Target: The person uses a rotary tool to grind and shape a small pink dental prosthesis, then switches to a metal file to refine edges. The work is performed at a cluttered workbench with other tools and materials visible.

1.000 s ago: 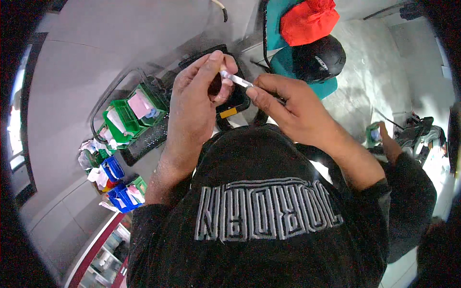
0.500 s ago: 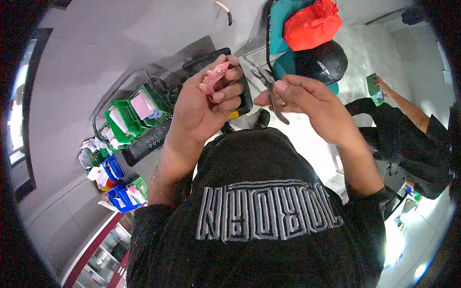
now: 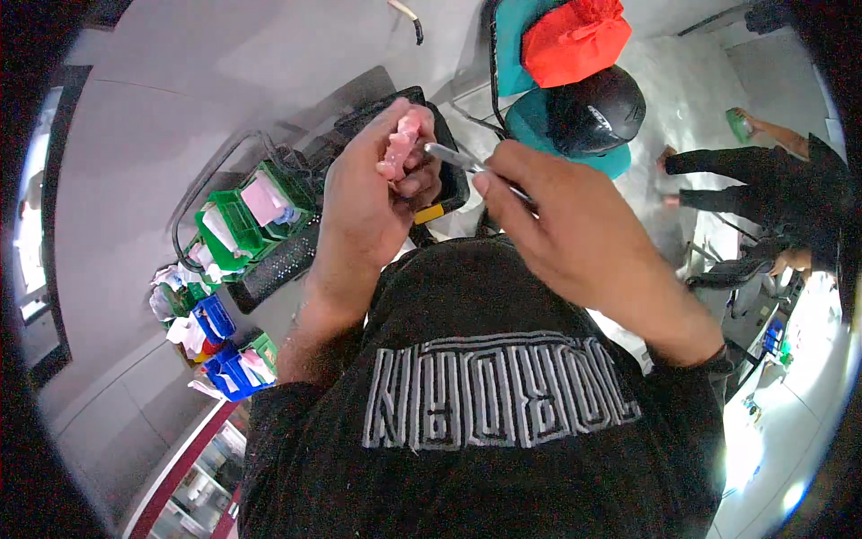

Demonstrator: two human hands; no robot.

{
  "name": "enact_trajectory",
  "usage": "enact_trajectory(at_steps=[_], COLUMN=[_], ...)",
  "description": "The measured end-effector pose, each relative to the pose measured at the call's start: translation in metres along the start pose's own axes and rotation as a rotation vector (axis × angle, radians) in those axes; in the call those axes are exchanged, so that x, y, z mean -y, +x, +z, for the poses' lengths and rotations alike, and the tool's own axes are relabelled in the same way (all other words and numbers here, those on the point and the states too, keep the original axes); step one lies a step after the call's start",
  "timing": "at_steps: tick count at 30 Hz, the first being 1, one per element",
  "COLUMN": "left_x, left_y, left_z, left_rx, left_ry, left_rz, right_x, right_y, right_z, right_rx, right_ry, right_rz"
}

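Observation:
A pink denture [image 3: 401,146] sits in my left hand [image 3: 361,198], whose fingers curl round it in front of my chest. My right hand [image 3: 575,229] is closed on metal pliers [image 3: 453,158]. The tips of these pliers point left and come right up to the denture's side; whether they touch it I cannot tell. Most of the handles lie hidden under my right fingers.
Green bins [image 3: 238,225] and blue bins [image 3: 224,368] holding papers stand at the left. Beyond my hands is a black tray [image 3: 455,193]. A teal chair [image 3: 516,67] bears a red bag [image 3: 579,43] and a black helmet [image 3: 606,117]. At right, a person [image 3: 763,162] holds something green.
My right hand has moved left and turned, bringing the pliers' tips to the denture. The left hand has tilted the denture slightly. The person at right has shifted and lifted the green thing.

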State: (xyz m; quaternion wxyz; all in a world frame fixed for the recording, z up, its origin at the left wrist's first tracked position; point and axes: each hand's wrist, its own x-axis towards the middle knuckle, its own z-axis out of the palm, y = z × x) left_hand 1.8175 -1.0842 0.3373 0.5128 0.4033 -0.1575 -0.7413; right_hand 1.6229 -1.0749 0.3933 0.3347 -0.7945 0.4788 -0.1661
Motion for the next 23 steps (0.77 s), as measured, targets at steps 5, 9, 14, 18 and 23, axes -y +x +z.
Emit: enact_trajectory(at_steps=[5,9,14,18,23], left_x=[0.002,0.01,0.015,0.018,0.024], left_y=[-0.006,0.008,0.005,0.001,0.001], left_z=[0.012,-0.013,0.0,0.006,0.002], left_rx=[-0.146,0.058,-0.055,0.022,0.068], left_ry=[0.414,0.224,0.14,0.051,0.143], left_rz=[0.36,0.445,0.521,0.591,0.606], right_x=[-0.005,-0.004,-0.013,-0.013,-0.014], right_y=[-0.002,-0.002,-0.008,-0.006,0.001], right_z=[0.005,-0.022,-0.015,0.0,-0.003], right_rx=[-0.101,0.113,0.266,0.269,0.238], right_ry=[-0.07,0.117,1.109,1.14,0.927], right_rz=[-0.051,0.254,0.455,0.428,0.35])
